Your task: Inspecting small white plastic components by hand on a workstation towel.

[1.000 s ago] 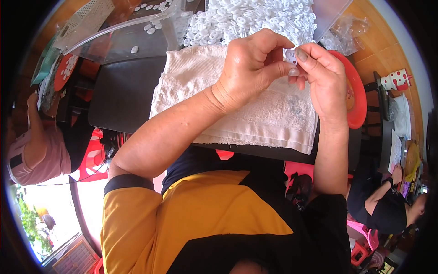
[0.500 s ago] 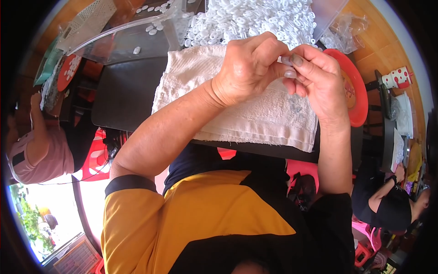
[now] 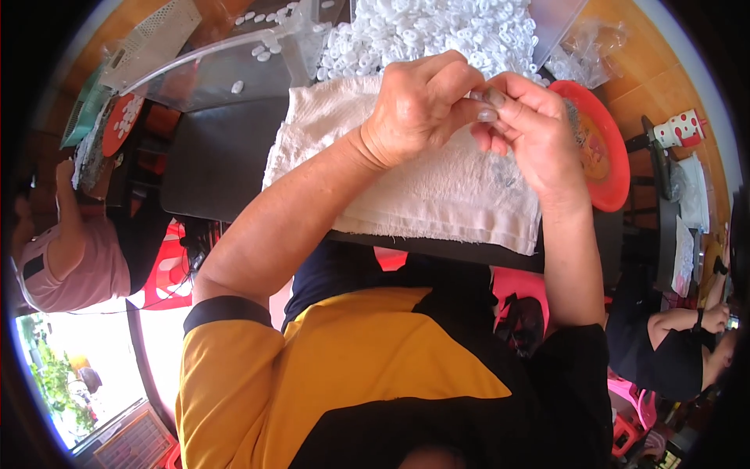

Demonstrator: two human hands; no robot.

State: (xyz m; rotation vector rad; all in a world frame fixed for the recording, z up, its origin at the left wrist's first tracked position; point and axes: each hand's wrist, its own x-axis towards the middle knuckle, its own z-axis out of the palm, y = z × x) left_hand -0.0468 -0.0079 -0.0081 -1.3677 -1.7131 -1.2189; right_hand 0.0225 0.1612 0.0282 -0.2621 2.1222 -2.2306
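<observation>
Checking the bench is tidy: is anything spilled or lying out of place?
Yes. A few white rings lie loose on the clear tray, apart from the big pile. Both hands pinch a small part over the towel.

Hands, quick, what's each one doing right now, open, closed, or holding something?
Left hand: closed, fingertips pinching a small grey piece above the white cloth.
Right hand: closed, fingertips on the same piece.

A cloth lies on the worktop, with a heap of small rings behind it, a round plate to its right, a clear tray to its left, and both hands meeting above the cloth
</observation>
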